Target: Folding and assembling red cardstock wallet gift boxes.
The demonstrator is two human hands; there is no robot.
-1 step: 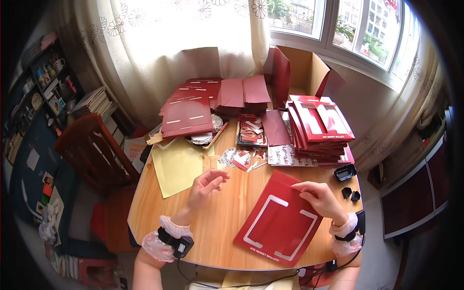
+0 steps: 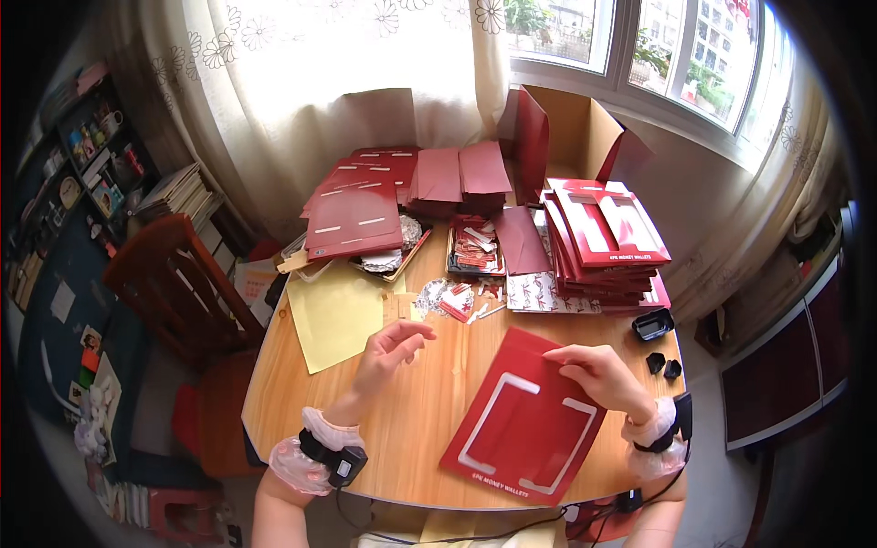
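A flat red card sleeve [image 2: 525, 422] with white corner strips lies slanted at the front right of the table. My right hand [image 2: 596, 373] pinches its upper right edge between thumb and fingers. Over the table to the left hovers my left hand [image 2: 391, 354], apart from the sleeve, fingers loosely bent and spread from the thumb, with nothing in it. Just beyond that hand are small red and white paper strips [image 2: 457, 300] and a yellow sheet [image 2: 333, 320].
A tall stack of red sleeves [image 2: 610, 239] stands at the back right, an open carton [image 2: 574, 137] behind it. More red sleeves [image 2: 354, 219] and folded red envelopes [image 2: 459, 173] are piled at the back. Small black containers [image 2: 652, 325] sit near the right edge.
The red sleeve has shifted slightly to the left, its top edge a little lower, with my right hand still pinching it. My left hand stays about where it was.
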